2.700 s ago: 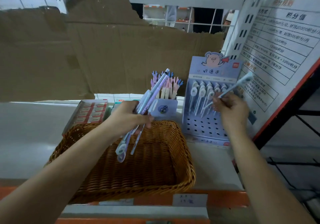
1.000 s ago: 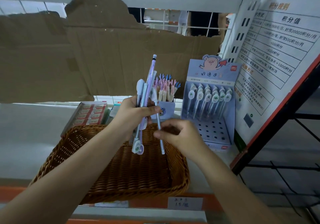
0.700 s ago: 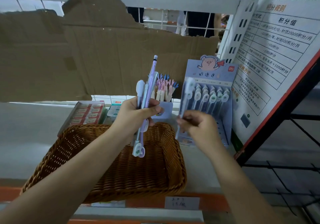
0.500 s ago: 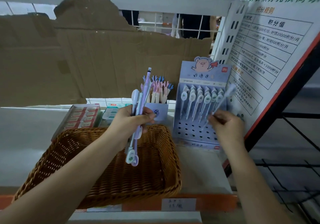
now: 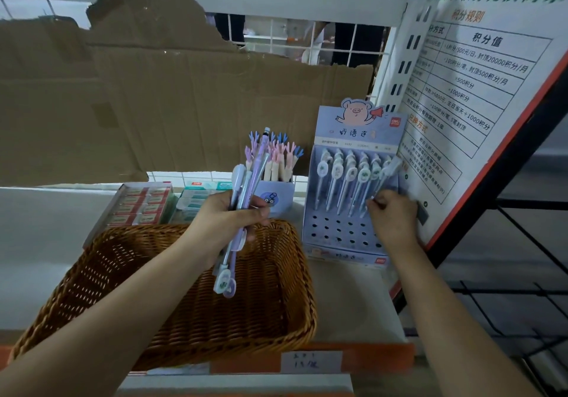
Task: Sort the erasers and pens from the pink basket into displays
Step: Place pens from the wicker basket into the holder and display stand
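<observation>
Behind the right corner of the woven basket (image 5: 123,273), a lilac pen display (image 5: 353,234) with a pig on top is standing. It is carrying one row of pens (image 5: 338,178) in its back holes, upright and leaning a little. Straight behind the basket, a small cup (image 5: 276,195) is holding pens with hand-shaped tops (image 5: 284,155). Behind the left corner of the basket, two flat eraser boxes (image 5: 144,203) are lying side by side, with the erasers packed in rows.

The pens are slim, pale blue and lilac, each with a round white charm at one end. The left hand (image 5: 227,218) is closing its fingers around a bundle of pens (image 5: 246,187) above the basket, and the charms are hanging down over it. The right hand (image 5: 390,218) is pinching the low end of one pen (image 5: 384,175) at the right end of the display's row. This pen is blurred.
</observation>
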